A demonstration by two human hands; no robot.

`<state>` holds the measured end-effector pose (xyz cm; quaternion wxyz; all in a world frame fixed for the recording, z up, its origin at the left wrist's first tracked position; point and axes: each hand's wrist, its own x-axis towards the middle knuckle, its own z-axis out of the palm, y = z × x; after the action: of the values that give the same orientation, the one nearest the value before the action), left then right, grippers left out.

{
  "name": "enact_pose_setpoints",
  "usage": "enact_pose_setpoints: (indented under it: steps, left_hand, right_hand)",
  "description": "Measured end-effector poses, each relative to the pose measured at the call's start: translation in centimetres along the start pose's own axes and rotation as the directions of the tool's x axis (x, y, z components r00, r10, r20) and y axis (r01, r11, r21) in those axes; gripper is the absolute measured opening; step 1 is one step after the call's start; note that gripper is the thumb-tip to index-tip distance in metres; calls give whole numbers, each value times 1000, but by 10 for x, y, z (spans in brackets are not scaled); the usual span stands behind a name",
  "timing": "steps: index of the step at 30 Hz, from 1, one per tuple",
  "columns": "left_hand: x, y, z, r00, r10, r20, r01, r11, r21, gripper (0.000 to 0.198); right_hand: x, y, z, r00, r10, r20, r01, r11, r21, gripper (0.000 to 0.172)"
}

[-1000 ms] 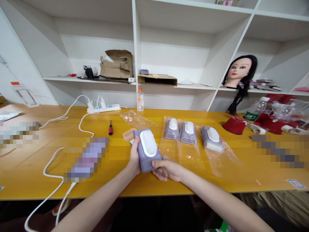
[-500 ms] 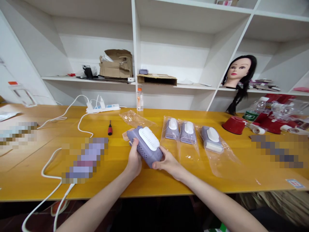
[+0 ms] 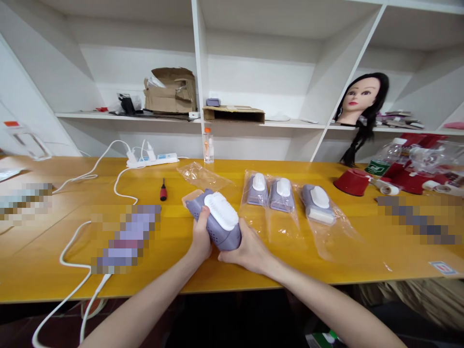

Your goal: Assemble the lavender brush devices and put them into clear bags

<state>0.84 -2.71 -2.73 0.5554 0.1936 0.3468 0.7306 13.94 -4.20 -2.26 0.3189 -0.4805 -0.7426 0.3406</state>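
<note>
Both of my hands hold a lilac plastic brush-like device [image 3: 219, 223] above the yellow wooden table [image 3: 203, 282]. Its white ribbed oval top faces up and to the left, and its lilac body has rows of small holes. My left hand [image 3: 200, 231] grips it from the lower left, with the thumb over the lilac side. My right hand [image 3: 244, 251] cups its lower right end. Just behind it lies a flat peach-coloured piece [image 3: 190, 197]. Three similar devices [image 3: 257, 190] [image 3: 282, 195] [image 3: 318, 205] lie in clear plastic bags to the right.
A red-handled screwdriver [image 3: 163, 191], an empty clear plastic bag [image 3: 202, 176] and a white power strip [image 3: 152, 160] with white cables lie on the table. Red items stand at the far right. White shelves behind hold a cardboard box [image 3: 170, 92] and a mannequin head [image 3: 360, 101].
The device has turned from nearly upright to tilted on its side, showing its perforated body. My hands have closed in around it, and the whole view has shifted slightly.
</note>
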Motion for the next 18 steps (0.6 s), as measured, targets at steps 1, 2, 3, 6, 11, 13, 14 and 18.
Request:
enact_pose_setpoints:
  steps: [1, 2, 3, 6, 11, 13, 14, 18]
  left_hand:
    - [0, 0, 0, 1000, 6, -3, -6, 1000, 1, 38]
    - [1, 0, 0, 1000, 8, -2, -8, 1000, 2, 38]
    - [1, 0, 0, 1000, 10, 1, -10, 1000, 0, 38]
    - [1, 0, 0, 1000, 10, 11, -10, 1000, -7, 39]
    - [0, 1, 0, 1000, -19, 8, 19, 1000, -4, 39]
    - [-1, 2, 1, 1000, -26, 1, 26, 1000, -5, 38]
    - [-1, 3, 1, 1000, -29, -4, 29, 1000, -3, 37]
    - [-5, 7, 3, 999, -51, -15, 51, 999, 9, 34]
  right_hand:
    - [0, 0, 1, 1000, -10, -1, 10, 1000, 6, 69]
    - [1, 1, 1, 1000, -18, -2, 18, 1000, 11, 68]
    - [1, 1, 2, 1000, -25, -5, 25, 1000, 13, 68]
    - [1, 2, 4, 1000, -22, -14, 22, 1000, 11, 68]
    - [-1, -1, 5, 1000, -5, -15, 6, 999, 43, 65]
    - [-2, -2, 5, 1000, -6, -23, 7, 999, 42, 65]
    - [-2, -2, 5, 1000, -4, -24, 5, 999, 34, 65]
    - [-4, -2, 6, 1000, -3, -22, 3, 1000, -11, 65]
